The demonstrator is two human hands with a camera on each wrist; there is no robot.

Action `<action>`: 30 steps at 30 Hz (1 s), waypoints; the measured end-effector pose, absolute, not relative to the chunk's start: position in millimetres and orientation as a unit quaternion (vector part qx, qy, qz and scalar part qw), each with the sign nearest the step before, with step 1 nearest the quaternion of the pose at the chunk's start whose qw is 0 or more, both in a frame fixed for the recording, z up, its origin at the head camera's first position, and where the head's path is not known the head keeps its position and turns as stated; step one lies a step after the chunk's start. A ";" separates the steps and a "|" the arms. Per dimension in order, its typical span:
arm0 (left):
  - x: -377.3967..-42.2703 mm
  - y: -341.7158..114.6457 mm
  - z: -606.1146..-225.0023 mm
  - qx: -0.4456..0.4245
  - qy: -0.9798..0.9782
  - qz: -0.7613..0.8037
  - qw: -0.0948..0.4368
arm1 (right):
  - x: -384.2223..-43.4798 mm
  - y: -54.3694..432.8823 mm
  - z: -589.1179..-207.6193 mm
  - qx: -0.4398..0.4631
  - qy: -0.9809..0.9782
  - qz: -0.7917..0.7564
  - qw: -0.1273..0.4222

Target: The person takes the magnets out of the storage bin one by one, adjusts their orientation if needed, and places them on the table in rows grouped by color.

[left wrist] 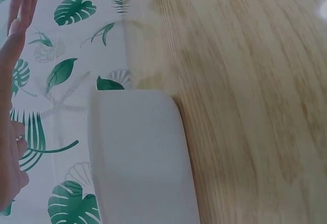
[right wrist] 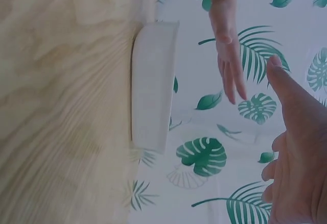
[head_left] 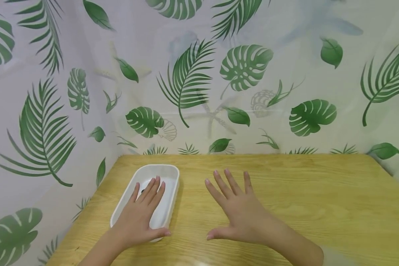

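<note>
A white rectangular tray (head_left: 174, 192) with rounded corners stands on the left part of the table. My left hand (head_left: 137, 218) is held over it, palm down, fingers straight and thumb out to the right. Part of a small dark object (head_left: 142, 191) shows inside the tray by the fingers; the hand hides the rest. To the right of the tray, my right hand (head_left: 241, 214) hovers above the table with fingers spread and nothing in it. In the right wrist view the left hand (right wrist: 230, 55) appears raised above the tray's side wall (right wrist: 153, 86).
The wooden table (head_left: 302, 195) reaches back to a white cloth (head_left: 199, 140) printed with green leaves, which hangs behind it and along the left side. A light sleeve (head_left: 336, 256) covers the right forearm.
</note>
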State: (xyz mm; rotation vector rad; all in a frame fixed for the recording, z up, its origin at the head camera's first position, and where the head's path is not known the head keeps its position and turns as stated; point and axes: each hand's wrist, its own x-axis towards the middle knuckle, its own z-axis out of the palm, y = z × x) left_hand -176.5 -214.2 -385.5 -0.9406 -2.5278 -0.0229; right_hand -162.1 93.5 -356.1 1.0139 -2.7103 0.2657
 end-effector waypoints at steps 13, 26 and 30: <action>-181.4 -231.2 -396.5 -0.362 -0.898 0.004 0.251 | -154.8 59.3 -353.6 0.378 -0.916 0.065 0.115; -173.9 -260.8 -396.8 -0.368 -0.892 0.018 0.264 | -152.1 23.7 -353.8 0.430 -0.889 0.029 0.159; -175.7 -269.8 -399.3 -0.372 -0.890 0.025 0.263 | -151.9 14.4 -356.5 0.437 -0.883 0.027 0.170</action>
